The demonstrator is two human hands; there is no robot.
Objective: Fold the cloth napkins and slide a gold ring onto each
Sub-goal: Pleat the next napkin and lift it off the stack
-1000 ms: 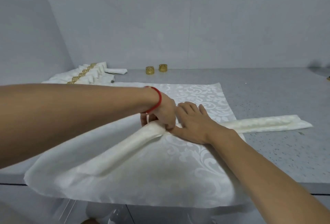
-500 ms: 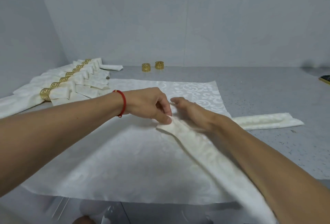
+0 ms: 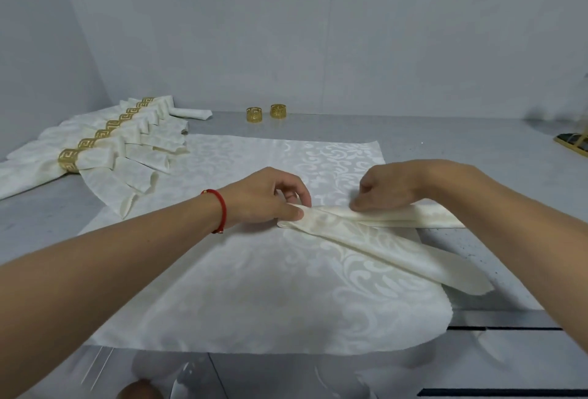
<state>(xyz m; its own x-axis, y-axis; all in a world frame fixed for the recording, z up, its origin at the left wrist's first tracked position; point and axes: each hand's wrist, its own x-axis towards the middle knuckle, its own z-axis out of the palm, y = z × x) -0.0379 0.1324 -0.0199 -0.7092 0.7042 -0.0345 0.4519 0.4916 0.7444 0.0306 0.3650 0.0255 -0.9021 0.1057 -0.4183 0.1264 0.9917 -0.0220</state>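
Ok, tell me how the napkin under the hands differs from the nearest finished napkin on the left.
The napkin being folded carries no ring; the nearest finished napkin wears a gold ring. The napkin being folded is bent into a V, its tip pinched by the left hand and one leg pressed by the right hand; the nearest finished napkin lies untouched in the row. Both are cream patterned cloth.

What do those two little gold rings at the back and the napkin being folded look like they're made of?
The two loose rings look like gold-toned metal: shiny, with cut-through patterns, though plated plastic can't be ruled out. The napkin being folded looks like woven damask cloth, cream with a soft sheen and a tone-on-tone scroll pattern, creasing limply.
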